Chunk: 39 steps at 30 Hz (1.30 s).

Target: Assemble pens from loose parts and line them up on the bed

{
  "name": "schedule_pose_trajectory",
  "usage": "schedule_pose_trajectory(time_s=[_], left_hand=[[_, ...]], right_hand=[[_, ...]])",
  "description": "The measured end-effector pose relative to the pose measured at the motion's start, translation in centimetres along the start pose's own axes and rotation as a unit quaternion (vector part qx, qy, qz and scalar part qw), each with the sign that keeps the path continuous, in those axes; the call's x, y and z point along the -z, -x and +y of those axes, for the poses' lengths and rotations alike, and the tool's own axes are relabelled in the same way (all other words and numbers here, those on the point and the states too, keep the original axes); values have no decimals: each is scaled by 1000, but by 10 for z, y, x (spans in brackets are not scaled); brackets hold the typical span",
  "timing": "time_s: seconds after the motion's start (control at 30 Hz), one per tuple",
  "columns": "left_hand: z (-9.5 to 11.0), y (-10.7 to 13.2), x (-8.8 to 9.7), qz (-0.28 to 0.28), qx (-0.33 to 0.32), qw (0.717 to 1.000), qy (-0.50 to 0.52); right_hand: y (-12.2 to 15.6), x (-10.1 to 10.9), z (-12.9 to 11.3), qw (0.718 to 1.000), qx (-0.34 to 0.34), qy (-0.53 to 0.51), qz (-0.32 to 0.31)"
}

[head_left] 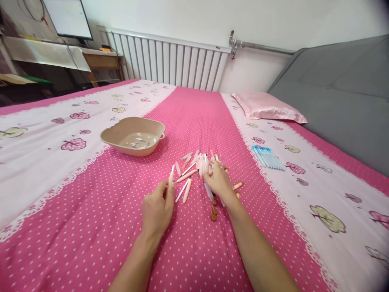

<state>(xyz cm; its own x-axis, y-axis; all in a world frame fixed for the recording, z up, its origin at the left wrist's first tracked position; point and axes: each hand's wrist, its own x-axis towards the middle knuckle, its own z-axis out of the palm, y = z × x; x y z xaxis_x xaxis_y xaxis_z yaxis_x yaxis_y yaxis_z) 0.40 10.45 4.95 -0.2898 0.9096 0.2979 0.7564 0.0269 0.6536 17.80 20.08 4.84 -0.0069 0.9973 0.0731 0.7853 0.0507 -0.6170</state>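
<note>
My left hand [158, 209] is closed on a slim pink and white pen [172, 175], held upright above the pink dotted bedspread [91, 227]. A scattered pile of pink and white pen parts [194, 164] lies just ahead. My right hand [219, 180] rests on the right side of that pile, its fingers curled into the parts; what they grip is hidden. A few small brown caps [214, 213] lie below my right wrist.
A beige plastic basin [133, 136] with a few bits inside sits to the far left of the pile. A row of blue pens [268, 157] lies to the right. Behind are a pink pillow [267, 107], a grey headboard [340, 93] and a white radiator [170, 61].
</note>
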Motion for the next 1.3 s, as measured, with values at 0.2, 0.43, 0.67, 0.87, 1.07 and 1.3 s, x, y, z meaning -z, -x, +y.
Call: schedule_pose_trajectory(time_s=[0.2,0.43,0.67,0.87,1.07,1.3], left_hand=[[1,0,1,-8,8,1000,18],[0,0,1,-10,10,1000,28],[1,0,2,-15,16,999,30],[1,0,2,-19,14,999,33],[1,-1,1,-19,12,999,34],[1,0,1,-16,13,999,30]], right_hand=[[4,2,-4,996,12,80,-28],[12,8,-10,991,-19,133,-16],[6,2,0,986,66,152,11],[6,-1,-1,976,135,166,-25],[21,2,-20,974,133,173,-56],[32,4,-37,979,98,169,-63]])
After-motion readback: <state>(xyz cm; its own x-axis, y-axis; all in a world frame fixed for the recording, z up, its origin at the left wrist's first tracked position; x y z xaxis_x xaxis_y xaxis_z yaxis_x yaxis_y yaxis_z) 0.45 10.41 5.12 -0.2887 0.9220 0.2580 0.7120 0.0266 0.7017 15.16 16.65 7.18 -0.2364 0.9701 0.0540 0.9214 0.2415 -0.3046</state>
